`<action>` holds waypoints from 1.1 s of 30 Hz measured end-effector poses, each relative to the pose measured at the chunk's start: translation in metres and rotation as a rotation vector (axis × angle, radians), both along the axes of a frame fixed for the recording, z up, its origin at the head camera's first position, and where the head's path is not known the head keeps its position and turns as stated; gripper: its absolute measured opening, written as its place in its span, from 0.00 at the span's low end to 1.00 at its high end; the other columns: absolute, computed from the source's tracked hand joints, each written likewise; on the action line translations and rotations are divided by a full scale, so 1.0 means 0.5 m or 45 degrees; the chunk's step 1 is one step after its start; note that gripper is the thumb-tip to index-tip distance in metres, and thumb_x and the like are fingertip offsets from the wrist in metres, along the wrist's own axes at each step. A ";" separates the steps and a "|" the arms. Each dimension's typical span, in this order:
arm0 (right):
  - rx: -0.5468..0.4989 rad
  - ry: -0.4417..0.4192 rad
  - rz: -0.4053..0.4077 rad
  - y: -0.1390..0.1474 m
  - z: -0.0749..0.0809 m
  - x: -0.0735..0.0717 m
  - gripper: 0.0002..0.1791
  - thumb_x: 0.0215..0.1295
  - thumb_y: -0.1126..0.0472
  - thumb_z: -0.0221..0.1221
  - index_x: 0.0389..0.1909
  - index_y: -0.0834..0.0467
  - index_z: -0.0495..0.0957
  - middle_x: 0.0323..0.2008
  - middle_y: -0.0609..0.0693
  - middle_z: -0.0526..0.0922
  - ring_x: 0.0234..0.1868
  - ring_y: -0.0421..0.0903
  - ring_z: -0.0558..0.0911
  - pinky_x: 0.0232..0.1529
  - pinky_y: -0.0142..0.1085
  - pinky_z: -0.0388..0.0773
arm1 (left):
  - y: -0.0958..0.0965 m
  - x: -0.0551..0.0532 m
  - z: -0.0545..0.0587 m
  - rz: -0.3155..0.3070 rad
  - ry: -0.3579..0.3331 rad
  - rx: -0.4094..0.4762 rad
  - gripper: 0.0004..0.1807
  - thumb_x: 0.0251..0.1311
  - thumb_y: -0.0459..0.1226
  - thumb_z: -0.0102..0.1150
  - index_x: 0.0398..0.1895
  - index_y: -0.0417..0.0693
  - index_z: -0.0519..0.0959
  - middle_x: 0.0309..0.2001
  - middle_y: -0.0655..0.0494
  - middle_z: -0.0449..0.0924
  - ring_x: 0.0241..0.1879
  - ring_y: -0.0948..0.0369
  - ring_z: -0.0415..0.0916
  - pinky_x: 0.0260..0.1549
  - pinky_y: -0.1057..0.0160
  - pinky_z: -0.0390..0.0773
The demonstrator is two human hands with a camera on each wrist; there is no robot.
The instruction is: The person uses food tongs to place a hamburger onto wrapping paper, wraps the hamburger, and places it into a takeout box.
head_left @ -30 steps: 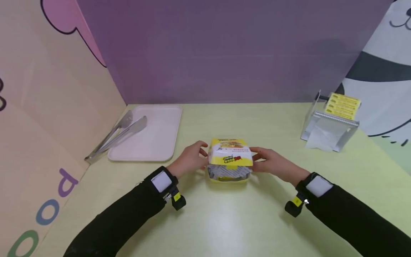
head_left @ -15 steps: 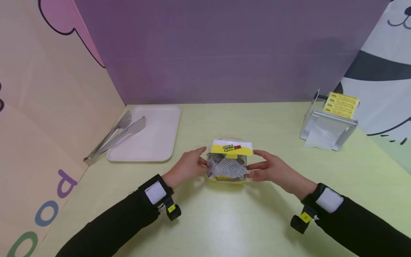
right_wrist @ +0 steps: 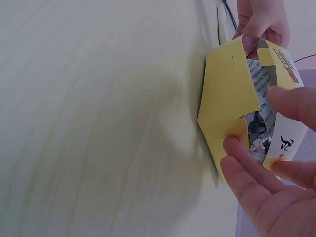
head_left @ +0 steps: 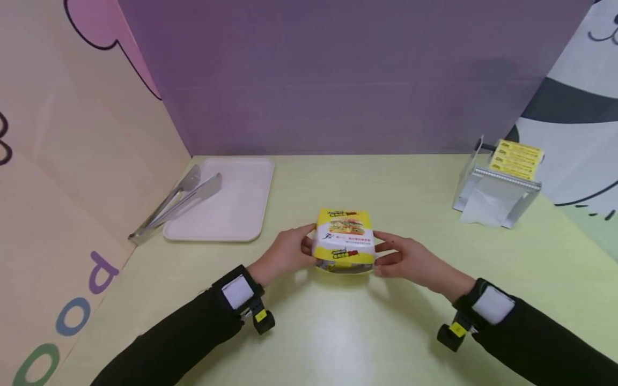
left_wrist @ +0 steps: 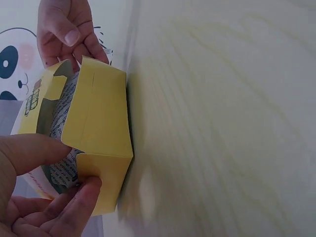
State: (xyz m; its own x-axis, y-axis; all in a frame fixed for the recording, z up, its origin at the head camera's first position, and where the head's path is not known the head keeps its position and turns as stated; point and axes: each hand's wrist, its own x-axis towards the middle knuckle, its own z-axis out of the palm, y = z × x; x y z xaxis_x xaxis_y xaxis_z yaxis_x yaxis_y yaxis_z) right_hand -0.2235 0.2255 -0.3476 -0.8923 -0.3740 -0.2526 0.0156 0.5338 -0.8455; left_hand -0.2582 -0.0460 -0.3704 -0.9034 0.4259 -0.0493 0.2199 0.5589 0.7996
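Observation:
A yellow-and-white burger box point(head_left: 344, 241) stands on the table between both hands, a burger pictured on its lid. The lid comes down over the front, but a gap between lid and base shows printed wrapping paper point(left_wrist: 62, 118); what the paper wraps is hidden. My left hand point(head_left: 286, 251) pinches the box's left side near the front corner, thumb at the panel edge and a fingertip on the side panel. On the other side, my right hand point(head_left: 410, 261) touches the box with fairly straight fingers; two fingertips point(right_wrist: 232, 143) rest on the side panel and the thumb is by the gap.
A pale tray point(head_left: 236, 214) lies at the back left with metal tongs point(head_left: 181, 198) partly across it. At the back right stands a metal holder point(head_left: 519, 201) with a white napkin and yellow packets point(head_left: 516, 159). Walls border the table behind and at the sides.
The lid tipped back and showed more paper half a second ago; it has swung down toward the front since. Over the second, the right hand shifted slightly nearer the front.

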 end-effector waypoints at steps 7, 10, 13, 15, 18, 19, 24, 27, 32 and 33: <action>0.077 0.146 -0.039 -0.009 -0.010 -0.001 0.47 0.56 0.67 0.68 0.72 0.70 0.51 0.59 0.69 0.70 0.53 0.58 0.78 0.48 0.42 0.80 | -0.006 0.006 0.003 -0.049 -0.094 0.082 0.49 0.47 0.38 0.76 0.72 0.38 0.60 0.46 0.51 0.81 0.44 0.60 0.78 0.42 0.65 0.80; 0.057 0.198 -0.099 -0.016 -0.007 -0.005 0.46 0.57 0.69 0.67 0.72 0.70 0.52 0.57 0.69 0.72 0.52 0.58 0.79 0.46 0.42 0.81 | 0.000 0.011 0.010 -0.037 -0.049 0.070 0.51 0.46 0.39 0.77 0.72 0.37 0.59 0.47 0.51 0.79 0.45 0.59 0.76 0.44 0.65 0.79; 0.028 0.236 -0.146 -0.023 0.003 -0.007 0.44 0.58 0.69 0.66 0.73 0.68 0.53 0.56 0.69 0.73 0.52 0.58 0.79 0.46 0.41 0.81 | 0.009 0.014 0.017 0.003 0.059 0.089 0.49 0.45 0.34 0.77 0.71 0.36 0.60 0.47 0.50 0.77 0.45 0.58 0.76 0.45 0.67 0.78; 0.011 0.262 -0.176 -0.025 0.012 -0.008 0.43 0.59 0.69 0.65 0.73 0.66 0.54 0.56 0.67 0.74 0.52 0.58 0.79 0.45 0.40 0.81 | 0.013 0.014 0.022 0.031 0.138 0.123 0.47 0.45 0.30 0.76 0.70 0.34 0.62 0.46 0.48 0.77 0.44 0.57 0.77 0.44 0.67 0.79; -0.060 0.273 -0.212 -0.027 0.025 -0.008 0.42 0.61 0.69 0.64 0.74 0.62 0.55 0.57 0.65 0.75 0.54 0.58 0.78 0.46 0.38 0.81 | 0.013 0.011 0.032 0.064 0.222 0.159 0.44 0.46 0.31 0.75 0.69 0.34 0.64 0.45 0.48 0.76 0.42 0.57 0.78 0.41 0.67 0.80; -0.087 0.277 -0.227 -0.027 0.030 -0.009 0.41 0.62 0.68 0.63 0.74 0.61 0.56 0.57 0.64 0.75 0.55 0.57 0.78 0.47 0.37 0.80 | 0.012 0.010 0.036 0.071 0.240 0.166 0.43 0.47 0.32 0.75 0.68 0.34 0.65 0.44 0.48 0.75 0.42 0.56 0.78 0.41 0.67 0.80; -0.164 0.322 -0.282 -0.029 0.057 -0.011 0.36 0.67 0.59 0.61 0.73 0.60 0.59 0.57 0.62 0.76 0.54 0.52 0.79 0.50 0.35 0.78 | 0.003 0.002 0.064 0.132 0.285 0.196 0.39 0.53 0.40 0.72 0.67 0.37 0.68 0.44 0.48 0.75 0.44 0.56 0.79 0.42 0.66 0.80; -0.161 0.337 -0.302 -0.030 0.075 -0.011 0.34 0.69 0.52 0.59 0.71 0.61 0.62 0.56 0.60 0.78 0.51 0.47 0.80 0.51 0.33 0.77 | -0.002 0.002 0.087 0.172 0.286 0.176 0.35 0.58 0.47 0.68 0.65 0.39 0.71 0.46 0.49 0.76 0.47 0.56 0.78 0.44 0.62 0.80; -0.186 0.308 -0.294 -0.028 0.098 -0.011 0.31 0.71 0.48 0.56 0.64 0.67 0.69 0.54 0.61 0.79 0.45 0.43 0.81 0.48 0.32 0.79 | -0.007 0.002 0.127 0.179 0.225 0.033 0.30 0.61 0.57 0.60 0.55 0.43 0.79 0.45 0.53 0.81 0.44 0.59 0.77 0.43 0.59 0.77; -0.184 0.291 -0.286 -0.027 0.099 -0.010 0.30 0.71 0.49 0.55 0.63 0.68 0.70 0.53 0.61 0.79 0.44 0.43 0.82 0.48 0.32 0.79 | -0.007 0.001 0.133 0.167 0.186 0.004 0.29 0.61 0.58 0.59 0.52 0.44 0.80 0.43 0.54 0.81 0.42 0.59 0.77 0.41 0.60 0.77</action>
State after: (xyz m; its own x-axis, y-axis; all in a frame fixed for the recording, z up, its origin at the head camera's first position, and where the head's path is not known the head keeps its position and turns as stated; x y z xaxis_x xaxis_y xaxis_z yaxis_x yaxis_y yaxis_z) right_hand -0.2287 0.2119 -0.2979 -0.9838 -0.1790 0.0046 -0.0793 0.4128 -0.9074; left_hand -0.2578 -0.0497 -0.3040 -0.9486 0.3042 0.0876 0.2593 0.5880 0.7662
